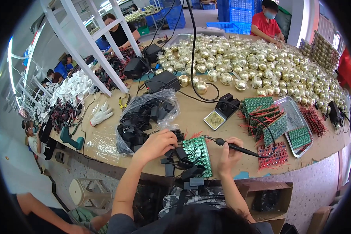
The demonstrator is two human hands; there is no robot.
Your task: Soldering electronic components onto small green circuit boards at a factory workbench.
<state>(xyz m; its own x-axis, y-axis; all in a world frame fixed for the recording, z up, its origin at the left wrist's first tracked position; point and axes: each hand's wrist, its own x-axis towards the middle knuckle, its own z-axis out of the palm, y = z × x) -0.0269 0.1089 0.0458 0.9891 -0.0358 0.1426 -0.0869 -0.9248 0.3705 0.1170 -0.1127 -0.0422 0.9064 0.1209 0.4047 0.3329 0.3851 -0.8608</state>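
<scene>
A green circuit board (199, 152) with red and black wires lies at the table's near edge. My right hand (228, 156) is closed round a soldering iron (241, 149), its tip pointing left, close to the board's far edge. At the board's left edge my left hand (158, 143) is closed in a pinch; what lies between the fingertips is too small to make out. Several small black plastic boxes (181, 153) on wires lie beside that hand and over part of the board. More black boxes fill a clear plastic bag (165, 99) just beyond.
A soldering stand (227, 104) with a sponge tray is beyond the board. To the right are green boards (275, 128), red boards (272, 155) and a metal tray (299, 151). Gold balls (222, 54) cover the far table. A glove (101, 114) and green drill (72, 138) lie left; co-workers sit around.
</scene>
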